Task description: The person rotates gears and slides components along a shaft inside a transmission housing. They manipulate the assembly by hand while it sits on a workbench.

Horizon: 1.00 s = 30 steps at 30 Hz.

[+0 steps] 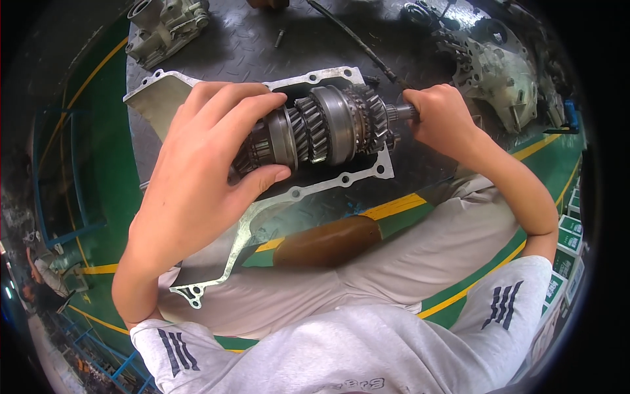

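A transmission gear shaft [333, 125] lies across an open gearbox housing [318, 187], its several helical gears and smooth steel rings showing. My left hand [193, 164] wraps over the shaft's left part, fingers on the far side and thumb on the near side of a steel ring. At the other end, my right hand [443, 121] closes in a fist around the thin splined end, past the rightmost gear. The pale metal rim of the housing, dotted with bolt holes, runs around the gears. My left hand and forearm hide part of the housing's left side.
A dark patterned metal bench top [256, 49] carries a cast housing [164, 29] at far left, a larger casing [502, 75] at far right, a bolt [280, 38] and a long rod [351, 36]. A brown stool seat [328, 241] shows between my legs. Green-and-white boxes [569, 236] stand at right.
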Tool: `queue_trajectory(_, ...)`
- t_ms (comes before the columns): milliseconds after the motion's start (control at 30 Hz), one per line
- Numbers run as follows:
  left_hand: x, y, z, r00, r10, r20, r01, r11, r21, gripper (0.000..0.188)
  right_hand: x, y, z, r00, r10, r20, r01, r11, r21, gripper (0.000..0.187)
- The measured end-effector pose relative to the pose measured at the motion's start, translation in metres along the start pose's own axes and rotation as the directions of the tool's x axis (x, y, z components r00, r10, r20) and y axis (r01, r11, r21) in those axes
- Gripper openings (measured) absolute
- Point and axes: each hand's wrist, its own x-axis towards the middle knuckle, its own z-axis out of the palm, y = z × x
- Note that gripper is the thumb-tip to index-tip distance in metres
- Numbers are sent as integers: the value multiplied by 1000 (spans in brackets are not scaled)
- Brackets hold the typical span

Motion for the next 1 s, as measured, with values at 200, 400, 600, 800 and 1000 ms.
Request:
queue_trajectory(200, -19, -15, -9, 998, -55, -44, 54, 998, -18, 60, 1, -3, -4, 997, 64, 52, -65, 998, 16, 13)
queue_trajectory(400, -45, -26, -18, 986, -120, -117, 122, 993, 5, 54, 26, 5, -28, 873, 41, 486, -191, 946, 263, 8)
queue_trajectory(600, -54, -30, -16, 978, -189, -85, 188, 982, -23, 52, 16, -3, -27, 947, 60, 316, -160, 940, 302, 10)
queue_trajectory(800, -65, -40, -14, 935, -347, -69, 338, 934, -117, 48, -9, -4, -17, 1000, 1, 26, -6, 982, 190, 32)
queue_trajectory(1000, -66, -41, -13, 918, -396, -12, 391, 910, -135, 44, -6, 5, 1, 999, 29, 34, -29, 999, 15, 26)
